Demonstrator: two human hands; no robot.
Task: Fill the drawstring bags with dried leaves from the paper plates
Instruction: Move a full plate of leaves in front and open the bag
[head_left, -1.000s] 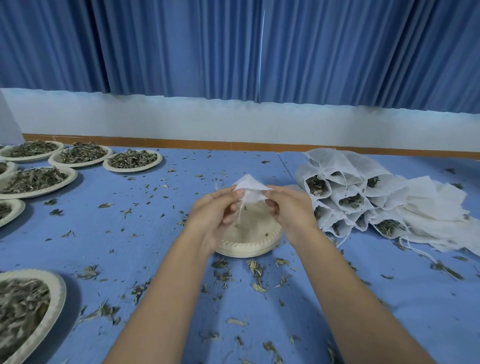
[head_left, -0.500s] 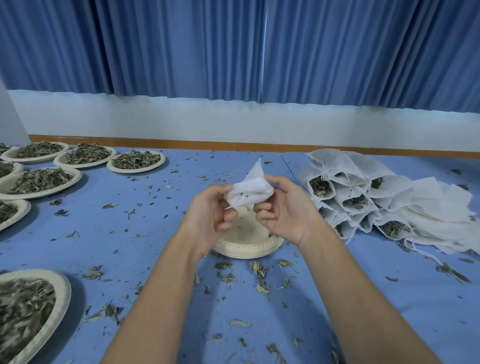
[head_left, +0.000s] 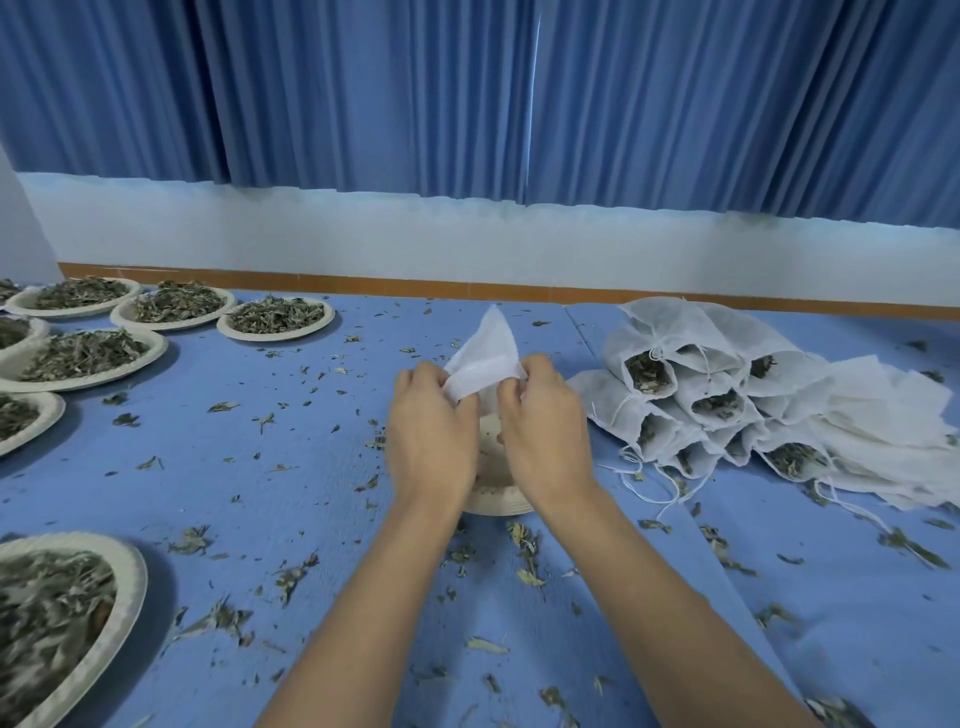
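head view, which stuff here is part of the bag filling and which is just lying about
Part of the job: bag, pinched by left hand and right hand; plate under the hands; plates of leaves; pile of filled bags.
Lying about: loose leaf bits on the blue cloth; curtain.

Even bluish light, wide-angle edge warping

Blue mat (head_left: 291, 483) bears leaf-filled paper plates (head_left: 275, 336), 1 empty plate (head_left: 493, 503), piled bags (head_left: 727, 395), scattered leaves (head_left: 524, 540).
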